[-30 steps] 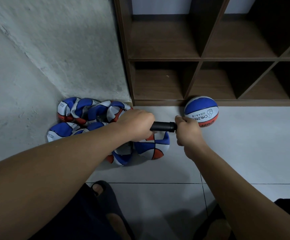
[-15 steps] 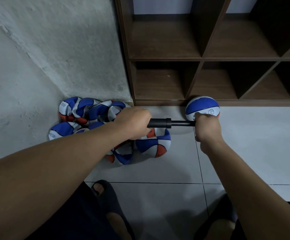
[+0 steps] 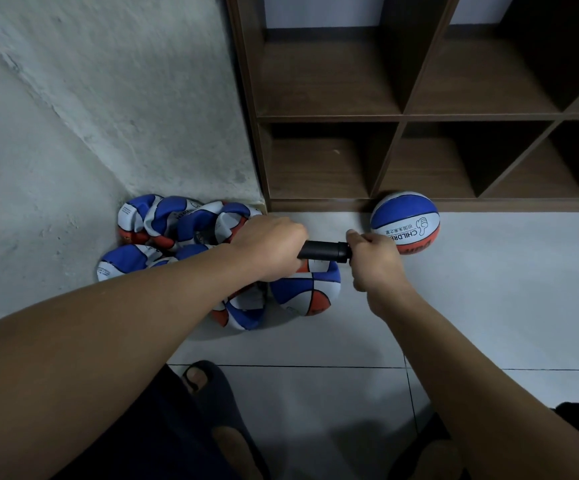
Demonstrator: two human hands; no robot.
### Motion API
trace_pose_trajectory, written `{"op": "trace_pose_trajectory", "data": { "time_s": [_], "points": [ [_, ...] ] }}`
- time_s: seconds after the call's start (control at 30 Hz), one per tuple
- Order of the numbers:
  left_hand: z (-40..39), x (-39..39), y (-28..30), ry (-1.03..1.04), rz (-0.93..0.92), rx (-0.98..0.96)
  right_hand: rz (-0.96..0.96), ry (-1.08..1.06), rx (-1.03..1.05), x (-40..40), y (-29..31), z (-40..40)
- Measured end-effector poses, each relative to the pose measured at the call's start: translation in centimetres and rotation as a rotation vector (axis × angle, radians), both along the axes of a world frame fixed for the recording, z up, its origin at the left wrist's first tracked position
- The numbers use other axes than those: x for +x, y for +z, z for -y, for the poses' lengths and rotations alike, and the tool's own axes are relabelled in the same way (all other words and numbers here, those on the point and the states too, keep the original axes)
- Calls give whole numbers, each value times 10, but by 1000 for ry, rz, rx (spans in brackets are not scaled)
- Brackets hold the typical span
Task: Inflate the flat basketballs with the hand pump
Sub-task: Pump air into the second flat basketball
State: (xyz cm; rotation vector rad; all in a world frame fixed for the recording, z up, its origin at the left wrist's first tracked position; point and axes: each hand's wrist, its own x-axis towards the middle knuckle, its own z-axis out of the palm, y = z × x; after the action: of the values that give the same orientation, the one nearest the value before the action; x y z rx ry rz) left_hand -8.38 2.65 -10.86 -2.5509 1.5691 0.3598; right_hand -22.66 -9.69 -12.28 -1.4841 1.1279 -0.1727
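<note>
A black hand pump [image 3: 324,251] lies level between my hands. My left hand [image 3: 270,247] grips its barrel. My right hand [image 3: 374,259] grips the handle, pushed in against the barrel end, so no rod shows. Under the pump sits a partly filled blue, white and orange basketball [image 3: 307,292]; where the pump meets it is hidden by my left hand. A pile of flat basketballs [image 3: 174,226] fills the wall corner on the left. One round, inflated basketball [image 3: 405,221] rests against the shelf base.
A dark wooden cubby shelf [image 3: 402,117] stands ahead, its compartments holding nothing visible. A rough white wall [image 3: 90,116] closes the left side. Pale floor tiles [image 3: 506,289] stretch right. My feet in dark slippers [image 3: 212,393] are at the bottom edge.
My right hand pulled the handle out to the right, baring the rod, then pushed it back in against the barrel. The left hand stayed put.
</note>
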Motion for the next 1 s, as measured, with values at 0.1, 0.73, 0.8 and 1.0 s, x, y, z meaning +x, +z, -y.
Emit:
{"op": "trace_pose_trajectory", "data": {
  "time_s": [0.1,0.73,0.8,1.0],
  "points": [
    [0,4,0,-17,-16,-22,-24,17,-2,-2,-2,12],
    [-6,5,-1,83,-15,-18,-11,-36,-310,-3,7,6],
    [-3,2,0,76,-3,-10,-13,-9,-289,-2,9,0],
    [-1,-1,1,5,-12,12,-2,9,-130,-2,0,-5]
  ]
}}
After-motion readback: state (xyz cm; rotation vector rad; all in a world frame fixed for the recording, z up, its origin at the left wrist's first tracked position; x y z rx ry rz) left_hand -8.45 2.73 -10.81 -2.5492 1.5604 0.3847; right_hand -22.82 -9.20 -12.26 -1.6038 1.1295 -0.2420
